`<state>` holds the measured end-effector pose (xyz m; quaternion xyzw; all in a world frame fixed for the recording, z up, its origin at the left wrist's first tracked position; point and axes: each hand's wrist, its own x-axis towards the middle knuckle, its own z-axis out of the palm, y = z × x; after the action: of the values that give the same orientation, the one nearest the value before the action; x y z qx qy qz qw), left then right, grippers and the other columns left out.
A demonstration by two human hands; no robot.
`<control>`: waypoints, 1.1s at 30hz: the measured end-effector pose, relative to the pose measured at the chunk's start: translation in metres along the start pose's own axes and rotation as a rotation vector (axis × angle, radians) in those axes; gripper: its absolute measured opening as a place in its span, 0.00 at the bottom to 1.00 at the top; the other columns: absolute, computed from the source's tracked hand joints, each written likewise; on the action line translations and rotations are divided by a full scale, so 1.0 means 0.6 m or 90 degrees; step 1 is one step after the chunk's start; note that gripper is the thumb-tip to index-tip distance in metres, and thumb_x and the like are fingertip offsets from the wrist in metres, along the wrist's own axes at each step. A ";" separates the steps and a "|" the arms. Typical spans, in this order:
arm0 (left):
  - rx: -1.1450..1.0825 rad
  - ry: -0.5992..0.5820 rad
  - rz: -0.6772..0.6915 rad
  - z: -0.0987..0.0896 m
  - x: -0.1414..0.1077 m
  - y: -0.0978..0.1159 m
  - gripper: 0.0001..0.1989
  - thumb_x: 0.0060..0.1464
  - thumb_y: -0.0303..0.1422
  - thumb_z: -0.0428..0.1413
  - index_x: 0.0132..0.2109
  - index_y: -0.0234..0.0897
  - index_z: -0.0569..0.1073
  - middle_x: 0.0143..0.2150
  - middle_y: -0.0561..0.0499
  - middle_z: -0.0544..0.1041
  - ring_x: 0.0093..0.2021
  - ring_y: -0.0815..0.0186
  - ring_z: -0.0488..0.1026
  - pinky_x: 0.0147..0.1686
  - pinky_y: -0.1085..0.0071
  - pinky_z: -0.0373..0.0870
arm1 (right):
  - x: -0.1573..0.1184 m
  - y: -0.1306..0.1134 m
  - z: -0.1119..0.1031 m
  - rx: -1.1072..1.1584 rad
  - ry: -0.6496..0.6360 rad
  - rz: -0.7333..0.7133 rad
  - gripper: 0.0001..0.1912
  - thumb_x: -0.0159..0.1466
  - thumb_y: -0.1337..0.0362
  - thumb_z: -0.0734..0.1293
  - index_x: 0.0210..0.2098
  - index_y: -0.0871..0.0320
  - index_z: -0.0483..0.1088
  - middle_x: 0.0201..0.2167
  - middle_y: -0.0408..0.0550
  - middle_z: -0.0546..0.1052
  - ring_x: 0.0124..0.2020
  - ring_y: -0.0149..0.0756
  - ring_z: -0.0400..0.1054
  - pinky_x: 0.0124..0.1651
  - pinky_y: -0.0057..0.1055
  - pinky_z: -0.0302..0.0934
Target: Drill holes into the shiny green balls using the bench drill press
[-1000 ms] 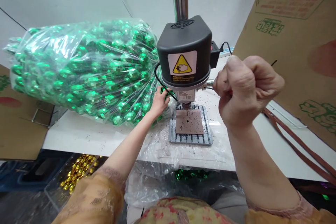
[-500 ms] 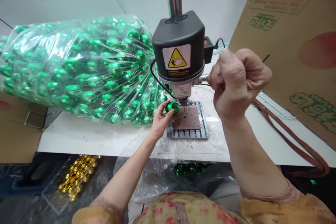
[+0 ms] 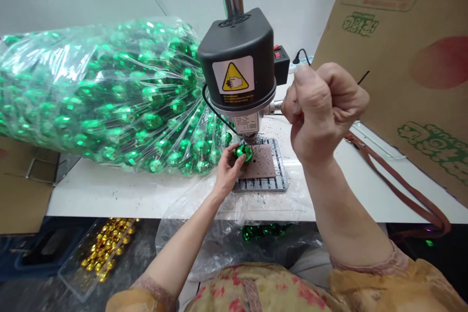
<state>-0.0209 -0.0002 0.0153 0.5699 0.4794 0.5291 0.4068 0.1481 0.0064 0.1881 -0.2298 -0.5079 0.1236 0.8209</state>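
Between the thumb and fingers of my left hand [image 3: 229,171] is a shiny green faceted ball [image 3: 243,152]. The ball sits close under the chuck [image 3: 250,138] of a small black drill press [image 3: 237,58], over the left part of a brown board [image 3: 261,168]. That board lies on the slotted metal base [image 3: 280,184], with dark shavings scattered about. My right hand [image 3: 323,107] is raised in a closed fist on the right of the drill head, wrapped round the press's feed handle [image 3: 277,106]; most of the handle is hidden by the fingers.
A large clear bag of green balls [image 3: 109,102] lies left of the press. Cardboard boxes [image 3: 395,73] stand at both sides, and a brown strap [image 3: 398,180] lies at right. Below the white table [image 3: 109,200] are a bin of gold balls [image 3: 109,246] and more green balls [image 3: 261,231].
My left hand has brought the green ball to the right, closer under the chuck. My right fist stays at the handle. The whole view has shifted slightly.
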 end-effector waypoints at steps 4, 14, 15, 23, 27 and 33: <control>0.020 -0.015 0.001 0.005 0.000 -0.003 0.27 0.57 0.50 0.63 0.57 0.40 0.72 0.47 0.46 0.80 0.46 0.61 0.77 0.49 0.64 0.74 | 0.006 0.004 0.004 0.027 0.008 -0.025 0.29 0.66 0.56 0.69 0.19 0.55 0.49 0.15 0.37 0.50 0.17 0.23 0.44 0.23 0.33 0.41; 0.142 -0.041 0.082 0.018 0.001 -0.009 0.26 0.55 0.45 0.66 0.57 0.41 0.74 0.53 0.44 0.79 0.52 0.56 0.76 0.54 0.58 0.72 | 0.050 0.023 0.023 0.055 0.031 0.008 0.37 0.51 0.35 0.73 0.16 0.53 0.48 0.12 0.36 0.50 0.14 0.24 0.42 0.18 0.34 0.40; 0.166 -0.052 0.100 0.020 0.000 -0.008 0.26 0.55 0.44 0.67 0.57 0.42 0.74 0.53 0.44 0.79 0.53 0.54 0.75 0.56 0.57 0.71 | 0.049 0.022 0.022 0.048 0.021 0.014 0.36 0.53 0.37 0.72 0.17 0.54 0.48 0.13 0.36 0.51 0.14 0.25 0.43 0.18 0.34 0.40; 0.161 -0.094 0.108 0.021 -0.006 -0.002 0.27 0.56 0.43 0.66 0.59 0.41 0.72 0.56 0.42 0.78 0.56 0.52 0.76 0.59 0.52 0.71 | 0.041 0.011 0.017 0.052 -0.006 0.014 0.31 0.62 0.49 0.71 0.19 0.54 0.48 0.15 0.36 0.51 0.16 0.24 0.43 0.20 0.33 0.41; 0.138 -0.101 0.104 0.019 -0.006 -0.005 0.27 0.55 0.44 0.67 0.58 0.40 0.72 0.55 0.41 0.78 0.56 0.52 0.76 0.59 0.52 0.71 | 0.029 0.016 0.010 0.028 -0.011 0.014 0.30 0.64 0.51 0.70 0.20 0.54 0.48 0.15 0.36 0.51 0.16 0.23 0.44 0.20 0.32 0.42; 0.110 -0.107 0.088 0.021 -0.006 -0.010 0.28 0.55 0.45 0.67 0.58 0.40 0.71 0.56 0.42 0.78 0.57 0.52 0.75 0.60 0.53 0.70 | -0.004 0.012 -0.004 0.043 0.023 -0.025 0.28 0.65 0.60 0.69 0.19 0.56 0.48 0.15 0.37 0.50 0.16 0.23 0.46 0.23 0.32 0.39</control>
<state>-0.0091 -0.0016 0.0072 0.6766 0.4470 0.4630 0.3579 0.1493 0.0109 0.1818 -0.1941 -0.4927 0.1207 0.8397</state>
